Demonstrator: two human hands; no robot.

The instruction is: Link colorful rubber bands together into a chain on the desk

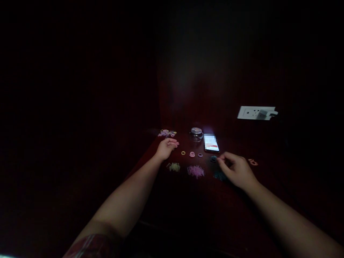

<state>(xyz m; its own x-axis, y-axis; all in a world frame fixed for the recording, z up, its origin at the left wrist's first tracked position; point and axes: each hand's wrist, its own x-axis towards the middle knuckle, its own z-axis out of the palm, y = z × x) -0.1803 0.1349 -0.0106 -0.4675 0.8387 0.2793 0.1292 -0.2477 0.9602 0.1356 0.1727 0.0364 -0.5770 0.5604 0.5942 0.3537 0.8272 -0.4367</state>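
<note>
My left hand (167, 147) is over the far left of the dark table, its fingers closed around something small and pink (176, 143). Thumb and forefinger of my right hand (236, 170) come together in a pinch beside some teal hair ties (213, 158); whether anything is between the fingertips is too dark to tell. In a row between the hands lie a yellow hair tie (183, 153), pink hair ties (192, 154) and a purple hair tie (200, 155). Nearer me are piles of small elastic bands: yellow (175, 167), pink-purple (196, 171) and teal (219, 175), the last partly under my right hand.
A mixed heap of bands (167, 133) lies at the back left. Behind the row stand a round clear jar (196, 134) and a lit phone (211, 142). Orange hair ties (253, 162) rest at right. A wall socket (256, 113) holds a plug. The room is very dark.
</note>
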